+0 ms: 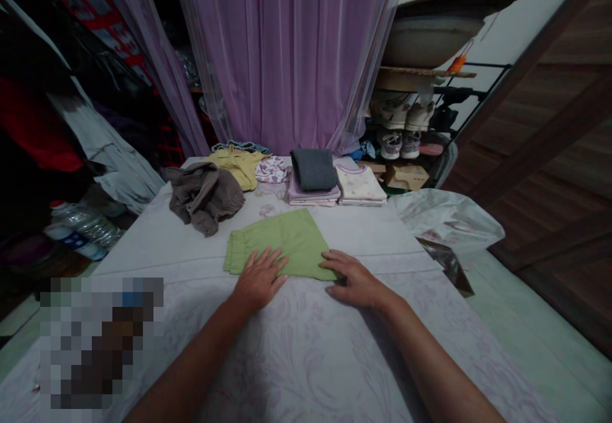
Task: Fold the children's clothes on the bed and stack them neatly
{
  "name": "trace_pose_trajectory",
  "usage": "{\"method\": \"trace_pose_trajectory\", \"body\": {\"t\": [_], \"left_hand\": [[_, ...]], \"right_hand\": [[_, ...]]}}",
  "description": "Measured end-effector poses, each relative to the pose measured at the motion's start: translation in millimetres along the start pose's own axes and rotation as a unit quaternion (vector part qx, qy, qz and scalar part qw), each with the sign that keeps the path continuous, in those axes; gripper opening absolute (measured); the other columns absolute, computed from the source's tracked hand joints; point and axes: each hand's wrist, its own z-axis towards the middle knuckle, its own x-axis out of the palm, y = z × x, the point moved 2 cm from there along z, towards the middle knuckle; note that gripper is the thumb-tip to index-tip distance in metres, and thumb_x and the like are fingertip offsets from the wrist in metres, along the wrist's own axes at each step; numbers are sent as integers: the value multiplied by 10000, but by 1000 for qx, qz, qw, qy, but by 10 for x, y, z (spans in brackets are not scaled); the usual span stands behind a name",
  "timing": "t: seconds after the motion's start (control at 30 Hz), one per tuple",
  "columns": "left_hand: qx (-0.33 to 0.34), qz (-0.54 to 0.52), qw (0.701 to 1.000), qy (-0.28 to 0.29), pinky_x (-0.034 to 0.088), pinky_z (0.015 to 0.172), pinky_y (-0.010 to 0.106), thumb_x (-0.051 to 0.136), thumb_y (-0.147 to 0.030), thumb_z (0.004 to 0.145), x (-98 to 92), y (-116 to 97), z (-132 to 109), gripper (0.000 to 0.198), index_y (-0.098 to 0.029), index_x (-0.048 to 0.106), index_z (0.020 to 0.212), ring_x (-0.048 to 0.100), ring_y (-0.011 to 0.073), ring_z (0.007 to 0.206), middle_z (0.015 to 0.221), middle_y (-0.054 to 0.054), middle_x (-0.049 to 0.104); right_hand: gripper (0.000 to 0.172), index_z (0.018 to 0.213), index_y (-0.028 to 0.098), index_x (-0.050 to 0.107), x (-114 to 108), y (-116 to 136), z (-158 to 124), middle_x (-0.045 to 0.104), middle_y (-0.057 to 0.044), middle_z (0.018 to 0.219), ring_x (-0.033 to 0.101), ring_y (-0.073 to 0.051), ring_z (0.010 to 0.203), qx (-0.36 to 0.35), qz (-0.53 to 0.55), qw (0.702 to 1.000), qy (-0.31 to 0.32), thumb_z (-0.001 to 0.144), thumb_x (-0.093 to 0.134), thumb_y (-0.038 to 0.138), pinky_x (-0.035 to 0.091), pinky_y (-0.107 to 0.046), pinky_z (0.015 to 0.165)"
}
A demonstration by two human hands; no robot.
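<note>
A green garment (282,241), folded flat with a gathered waistband at its left end, lies on the cloth-covered table (306,359). My left hand (259,277) rests on its lower left edge, fingers spread and flat. At the garment's lower right corner lies my right hand (351,279), fingers apart, fingertips touching the fabric. Neither hand grips anything. Beyond the garment, a dark grey folded piece (314,170) sits on a stack of lilac folded clothes (313,196). Beside it on the right is a stack of white folded clothes (361,185).
Crumpled brown (205,194), yellow (239,166) and patterned white (272,170) garments lie at the back left. A purple curtain (296,53) hangs behind. A clear plastic bag (449,219) is at the right edge. Bottles (88,228) stand left; a blurred patch (100,343) covers the lower left.
</note>
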Motion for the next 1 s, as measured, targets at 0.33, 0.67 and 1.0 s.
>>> {"method": "trace_pose_trajectory", "body": {"t": [0.33, 0.67, 1.0], "left_hand": [[-20, -3, 999, 46, 209, 1156, 530, 455, -562, 915, -10, 28, 6, 563, -327, 456, 1427, 301, 286, 1439, 1554, 77, 366], [-31, -75, 995, -56, 474, 913, 377, 628, -282, 843, -257, 188, -53, 182, -210, 713, 987, 593, 220, 1008, 1037, 72, 684], [-63, -65, 993, -72, 433, 871, 414, 536, -299, 899, -272, 326, -102, 148, -193, 634, 863, 575, 234, 936, 950, 62, 675]], "right_hand": [[295, 1083, 218, 702, -72, 38, -12, 675, -86, 1237, 568, -248, 1213, -39, -99, 990, -91, 856, 517, 182, 446, -447, 1013], [281, 928, 170, 715, -381, -123, 774, 717, -18, 797, 621, -158, 690, 95, 109, 989, 0, 769, 506, 269, 483, -256, 650], [175, 790, 181, 647, -119, -346, 1412, 620, 22, 656, 546, -129, 612, 170, 112, 979, -31, 787, 513, 294, 394, -217, 566]]}}
